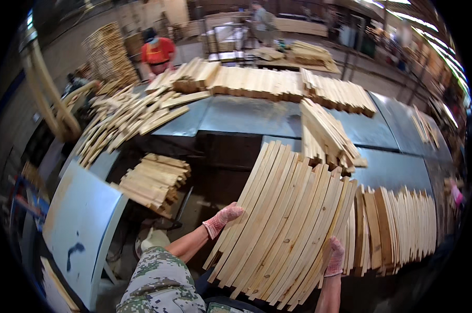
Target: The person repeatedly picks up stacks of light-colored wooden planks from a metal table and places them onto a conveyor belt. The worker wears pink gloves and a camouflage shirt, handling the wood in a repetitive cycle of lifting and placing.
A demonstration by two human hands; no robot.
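Over a dozen long, narrow strips of pale, knotty wood, lying side by side as one broad slab [283,224], are directly in front of the person, between the two hands. Their long axis runs away from the body, from the lower end by the lap up and slightly rightward to the far end over the metal table. The strip ends are stepped, not flush, at the near end.

Both hands grip the slab from opposite long edges, set wide apart with the whole width of strips between them. The left hand [224,219], in a pink-and-white knitted glove, presses the left edge around mid-length; the right hand [335,256], gloved alike, holds the right edge lower down, closer to the body. How far the fingers reach underneath is hidden.

Just beyond the right hand is a row of upright pale and brown wooden strips [408,224], its long axes roughly alongside the slab's. The right hand is therefore nearer that row, and the left hand is well apart from it. Past the slab's far end lies a slanting pile of pale wooden strips [324,130]; whether the two touch cannot be told.

Farther out, the blue-grey metal table [251,117] carries a long row of pale wooden pieces [259,82] and, at left, a loose heap of thin wooden sticks [129,117].
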